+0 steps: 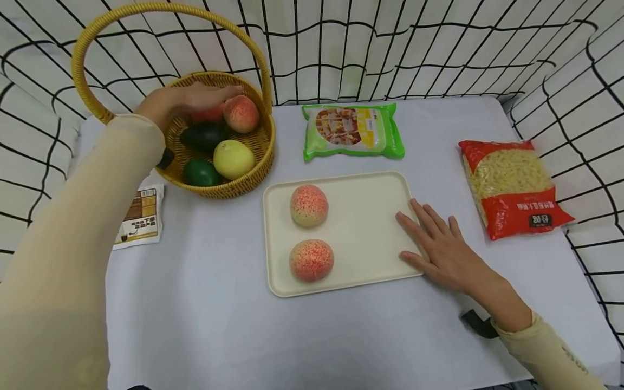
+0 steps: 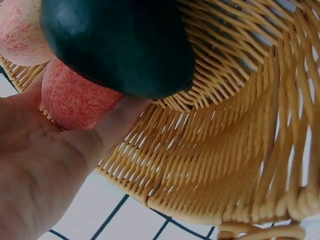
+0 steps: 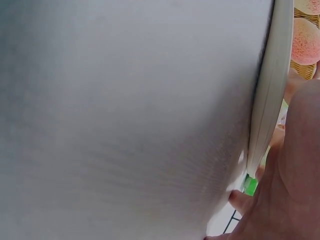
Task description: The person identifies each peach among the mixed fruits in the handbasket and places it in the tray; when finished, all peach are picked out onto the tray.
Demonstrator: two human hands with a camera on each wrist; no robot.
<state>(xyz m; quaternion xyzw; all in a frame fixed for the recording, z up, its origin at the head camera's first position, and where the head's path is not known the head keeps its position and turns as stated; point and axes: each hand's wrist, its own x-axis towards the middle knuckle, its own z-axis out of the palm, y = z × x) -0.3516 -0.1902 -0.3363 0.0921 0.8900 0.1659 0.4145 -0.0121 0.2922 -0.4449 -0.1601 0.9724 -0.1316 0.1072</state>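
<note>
Two peaches on the tray, two in the basket: by the look of it, the job is about half done.
The left hand (image 1: pixel 192 98) is inside the basket (image 1: pixel 246 187), thumb and palm curved round a red peach (image 2: pixel 80 100) beside a dark fruit (image 2: pixel 120 45); how firmly it grips I cannot tell. A speckled peach (image 1: pixel 241 114) sits next to it, apparently also left to move. The right hand (image 1: pixel 446 254) lies spread at the tray's (image 1: pixel 368 233) right edge, gripping nothing. The far peach (image 1: pixel 309 206) and near peach (image 1: pixel 312 260) occupy the left half. The red peach looks roundish, without a clear long axis or pointing direction; the tray's runs left to right.
</note>
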